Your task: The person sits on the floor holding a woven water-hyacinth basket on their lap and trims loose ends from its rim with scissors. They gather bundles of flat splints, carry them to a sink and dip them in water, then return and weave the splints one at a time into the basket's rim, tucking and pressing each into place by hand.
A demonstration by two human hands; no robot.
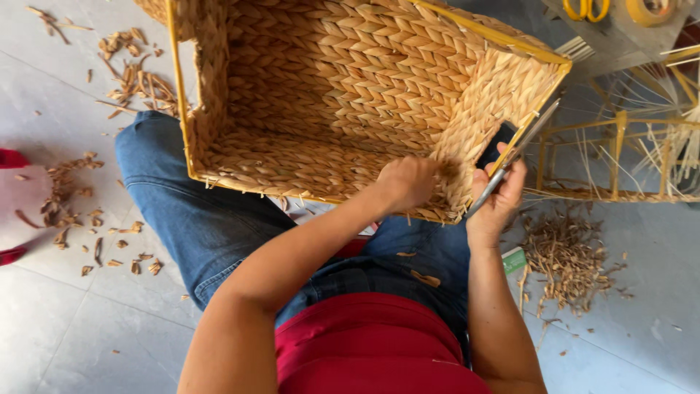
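— Two hands are seen at one large thing: a woven basket (343, 95) of braided straw-coloured fibre on a yellow frame, tipped on its side across a lap in blue jeans (197, 219), its open mouth turned toward the camera.

— And around it, what is shown?

— Grey floor tiles (65, 335) are seen on every side. A bare yellow frame (620, 157) with loose pale strands is stood to the right, near the basket. A heap of fibre trimmings (565, 259) is piled on the floor by the right knee, and more scraps (135, 76) are scattered at the upper left.

— How is the left hand placed?

— The left hand (407, 182) is reached inside the basket, pressed against the weave of the right-hand wall. Its fingers are curled together on the fibre; whether a strand is pinched cannot be told.

— And the right hand?

— The right hand (499, 197) is held outside the same wall, just beside the basket's corner. Its fingers are closed around a slim metal tool (514, 157), whose long shaft is laid along the yellow edge, pointing up and to the right.
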